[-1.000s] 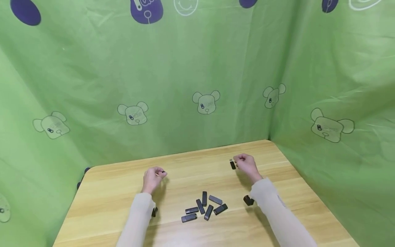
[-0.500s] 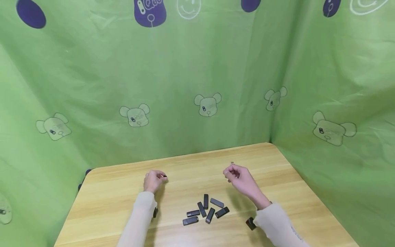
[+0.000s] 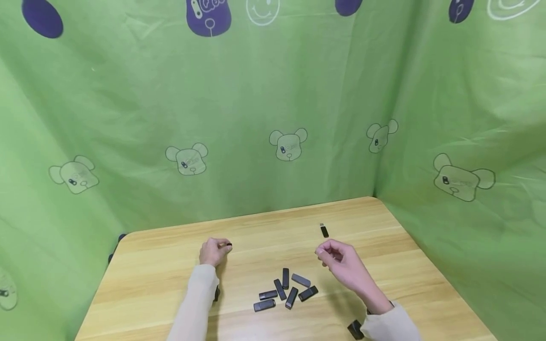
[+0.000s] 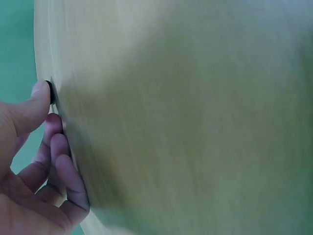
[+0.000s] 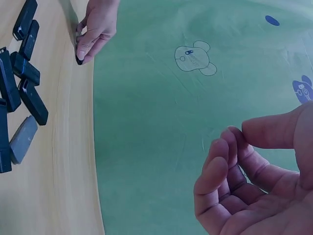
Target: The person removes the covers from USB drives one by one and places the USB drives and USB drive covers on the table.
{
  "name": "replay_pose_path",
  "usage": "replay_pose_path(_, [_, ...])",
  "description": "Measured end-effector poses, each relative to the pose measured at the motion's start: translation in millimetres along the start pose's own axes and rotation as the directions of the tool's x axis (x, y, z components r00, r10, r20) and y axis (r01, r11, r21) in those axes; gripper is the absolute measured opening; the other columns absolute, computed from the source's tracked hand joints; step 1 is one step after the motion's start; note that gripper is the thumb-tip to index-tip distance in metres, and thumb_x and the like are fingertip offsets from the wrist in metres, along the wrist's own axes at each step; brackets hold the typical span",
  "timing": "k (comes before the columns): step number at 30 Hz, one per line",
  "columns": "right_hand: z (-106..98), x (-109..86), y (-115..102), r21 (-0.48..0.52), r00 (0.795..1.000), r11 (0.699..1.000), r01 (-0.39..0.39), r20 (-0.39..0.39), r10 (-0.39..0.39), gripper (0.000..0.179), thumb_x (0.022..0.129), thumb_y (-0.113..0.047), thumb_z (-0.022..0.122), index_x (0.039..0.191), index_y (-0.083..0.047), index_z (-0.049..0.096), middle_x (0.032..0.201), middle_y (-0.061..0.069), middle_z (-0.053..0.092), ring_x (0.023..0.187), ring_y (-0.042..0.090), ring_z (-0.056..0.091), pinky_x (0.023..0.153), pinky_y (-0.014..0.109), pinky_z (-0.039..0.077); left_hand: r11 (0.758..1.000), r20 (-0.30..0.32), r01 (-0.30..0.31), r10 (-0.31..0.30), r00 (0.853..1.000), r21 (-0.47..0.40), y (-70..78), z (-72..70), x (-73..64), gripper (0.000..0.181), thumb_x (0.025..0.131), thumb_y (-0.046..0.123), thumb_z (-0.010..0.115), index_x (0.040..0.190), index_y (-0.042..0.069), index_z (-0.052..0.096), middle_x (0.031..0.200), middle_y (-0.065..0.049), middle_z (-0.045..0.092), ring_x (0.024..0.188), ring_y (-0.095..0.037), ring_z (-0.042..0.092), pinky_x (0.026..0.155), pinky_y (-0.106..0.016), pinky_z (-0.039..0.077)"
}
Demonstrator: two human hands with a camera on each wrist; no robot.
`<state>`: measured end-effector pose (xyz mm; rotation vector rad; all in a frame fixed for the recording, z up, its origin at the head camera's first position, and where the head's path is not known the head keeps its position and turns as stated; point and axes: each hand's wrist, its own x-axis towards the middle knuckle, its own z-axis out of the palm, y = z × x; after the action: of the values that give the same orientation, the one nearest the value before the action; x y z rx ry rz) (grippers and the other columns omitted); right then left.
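Observation:
My left hand [image 3: 212, 251] rests on the far left of the table and pinches a small black cap [image 4: 51, 93] between thumb and fingers, most of it hidden. On the far right lies an uncapped black USB stick [image 3: 324, 231], its metal plug pointing to the back. My right hand [image 3: 344, 266] is raised above the table, a little nearer than that stick. Its fingers are loosely curled, the thumb close to the index fingertip, and nothing shows between them. Several dark USB sticks [image 3: 285, 278] with caps on lie in a loose group at the front middle, one of them greyer [image 5: 23, 139].
The wooden table [image 3: 170, 284] ends at a green curtain [image 3: 239, 189] at the back, and the curtain also stands along both sides. A dark wrist camera [image 3: 355, 329] sits under my right sleeve.
My right hand has left the uncapped USB stick and drawn back toward me, leaving the stick on the table. The left hand has lowered slightly at the same spot, still pinching the cap.

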<state>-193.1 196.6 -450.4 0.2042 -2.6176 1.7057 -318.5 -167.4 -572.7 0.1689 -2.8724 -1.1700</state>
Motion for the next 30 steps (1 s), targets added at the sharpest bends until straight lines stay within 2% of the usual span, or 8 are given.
replay_pose_path(9, [-0.9,-8.9,1.5,-0.002,0.998,0.999,-0.052,-0.022,0.051,0.013,0.099,-0.019,0.065,0.099,-0.006,0.069,0.085,0.002,0.066,0.074,0.017,0.062,0.062,0.024,0.051,0.999,-0.012,-0.035,0.035,0.999,0.009,-5.3,3.9,-1.5,0.020,0.090,0.024,0.077,0.107,0.013,0.080,0.097,-0.015,0.078,0.084,-0.028,0.070,0.071,-0.043,0.053])
replay_pose_path(16, [-0.7,-13.2,2.2,0.011,0.997,0.997,-0.077,-0.013,0.077,0.014,0.099,-0.019,0.065,0.099,-0.005,0.068,0.086,0.005,0.066,0.073,0.015,0.061,0.063,0.024,0.051,1.000,-0.021,-0.009,0.009,1.000,-0.002,-8.9,3.5,-2.3,0.025,0.090,0.025,0.077,0.110,0.011,0.078,0.096,-0.014,0.078,0.086,-0.028,0.072,0.074,-0.046,0.056])
replay_pose_path(21, [-2.4,-16.5,1.6,-0.001,0.996,0.997,-0.082,-0.017,0.082,0.015,0.099,-0.019,0.065,0.101,-0.005,0.068,0.086,0.006,0.065,0.072,0.013,0.059,0.063,0.024,0.051,0.999,0.035,0.031,-0.030,0.999,-0.042,-8.1,1.4,-2.3,0.069,0.085,0.028,0.082,0.142,-0.001,0.055,0.061,-0.003,0.059,0.054,-0.012,0.049,0.064,-0.033,0.048])
replay_pose_path(23, [-2.9,-17.4,0.9,-0.006,0.998,0.998,-0.068,-0.006,0.068,0.014,0.098,-0.018,0.065,0.101,-0.005,0.068,0.086,0.006,0.065,0.071,0.010,0.058,0.061,0.024,0.051,0.998,0.080,0.046,-0.043,0.996,-0.040,-6.4,-1.2,-3.1,0.088,0.082,0.028,0.085,0.150,-0.006,0.040,0.067,-0.010,0.059,0.056,-0.015,0.043,0.070,-0.034,0.049])
replay_pose_path(25, [-2.8,-17.8,-0.5,-0.004,0.999,0.999,-0.053,0.013,0.053,0.014,0.098,-0.018,0.066,0.101,-0.004,0.067,0.085,0.006,0.065,0.070,0.009,0.058,0.060,0.023,0.051,0.999,0.120,0.039,-0.038,0.992,0.001,-4.3,-4.5,-4.1,0.095,0.080,0.027,0.087,0.151,-0.010,0.035,0.095,-0.022,0.071,0.073,-0.026,0.062,0.087,-0.041,0.055])
replay_pose_path(26, [-2.4,-17.9,-1.4,-0.005,0.999,0.999,-0.043,0.023,0.043,0.013,0.097,-0.017,0.066,0.101,-0.004,0.067,0.084,0.006,0.065,0.069,0.008,0.058,0.060,0.023,0.051,0.999,0.139,0.029,-0.033,0.990,0.030,-3.1,-6.5,-4.4,0.096,0.080,0.027,0.087,0.150,-0.011,0.035,0.113,-0.028,0.069,0.089,-0.033,0.068,0.098,-0.045,0.054])
replay_pose_path(28, [-1.8,-18.0,-3.7,0.000,0.999,1.000,-0.026,0.040,0.026,0.013,0.097,-0.016,0.067,0.101,-0.004,0.067,0.084,0.006,0.064,0.069,0.008,0.058,0.059,0.023,0.050,0.997,0.165,0.007,-0.020,0.986,0.081,0.3,-10.2,-4.9,0.094,0.080,0.026,0.087,0.149,-0.013,0.036,0.145,-0.033,0.051,0.125,-0.047,0.058,0.114,-0.055,0.043])
replay_pose_path(30, [-1.6,-18.7,-6.3,0.000,0.999,1.000,-0.024,0.042,0.024,0.013,0.097,-0.016,0.066,0.102,-0.004,0.067,0.083,0.005,0.064,0.069,0.007,0.058,0.059,0.023,0.050,0.993,0.184,-0.009,-0.012,0.983,0.114,3.4,-12.7,-4.7,0.092,0.080,0.026,0.087,0.148,-0.012,0.038,0.152,-0.032,0.043,0.141,-0.051,0.041,0.118,-0.058,0.037])
